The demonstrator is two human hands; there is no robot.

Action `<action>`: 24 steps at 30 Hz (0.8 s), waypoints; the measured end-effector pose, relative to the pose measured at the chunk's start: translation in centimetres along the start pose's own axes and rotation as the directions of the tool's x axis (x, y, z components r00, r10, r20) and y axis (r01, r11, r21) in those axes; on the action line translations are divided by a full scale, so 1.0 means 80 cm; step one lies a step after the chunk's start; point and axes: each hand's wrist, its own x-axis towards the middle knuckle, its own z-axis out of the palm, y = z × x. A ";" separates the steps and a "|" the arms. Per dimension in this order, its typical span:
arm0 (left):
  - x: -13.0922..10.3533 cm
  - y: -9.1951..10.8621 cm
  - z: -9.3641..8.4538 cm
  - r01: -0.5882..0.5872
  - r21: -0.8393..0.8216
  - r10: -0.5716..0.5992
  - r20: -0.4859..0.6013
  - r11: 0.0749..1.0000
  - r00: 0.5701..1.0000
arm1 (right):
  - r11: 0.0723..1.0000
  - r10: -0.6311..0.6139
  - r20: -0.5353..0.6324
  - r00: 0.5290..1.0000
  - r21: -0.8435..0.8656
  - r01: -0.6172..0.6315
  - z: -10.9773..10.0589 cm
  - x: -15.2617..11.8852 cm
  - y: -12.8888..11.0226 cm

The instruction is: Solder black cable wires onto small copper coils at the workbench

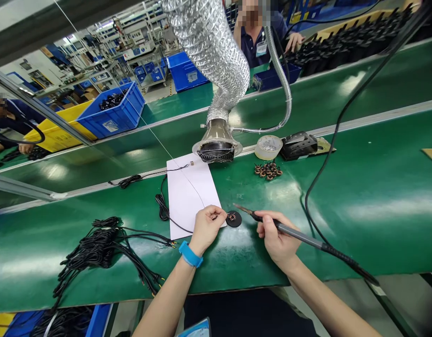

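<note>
My left hand (208,227), with a blue wristband (190,255), is closed in a pinch at the edge of a small black disc (233,224). A black cable (177,225) runs from its coil into this hand; its end is mostly hidden by the fingers. A thin wire (189,180) comes down from above to the same hand. Copper-coloured bits show on top of the disc. My right hand (281,238) is wrapped round a soldering iron (289,230). The iron's tip points left, just above and right of the disc, apart from it.
A white sheet (188,196) lies under the left hand's side. Bundled black cables (93,245) lie left. Small copper-coloured parts (268,171), a round tub (268,147) and a black metal stand (300,145) are behind. A fume hood (218,142) hangs overhead. Co-workers sit across.
</note>
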 end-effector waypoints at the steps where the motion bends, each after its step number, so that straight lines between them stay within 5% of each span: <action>1: 0.000 -0.001 0.000 0.006 0.001 -0.006 0.003 1.000 1.000 | 1.000 -0.006 -0.005 1.000 0.013 0.006 -0.002 -0.002 0.002; 16: -0.001 0.003 0.000 0.001 0.039 -0.002 0.010 0.999 1.000 | 0.983 -0.179 0.102 0.979 -0.032 0.183 -0.005 -0.004 -0.001; 24: -0.001 0.001 -0.001 -0.006 0.034 0.006 0.013 0.999 1.000 | 0.997 -0.065 0.089 0.994 0.051 0.060 -0.004 -0.009 0.002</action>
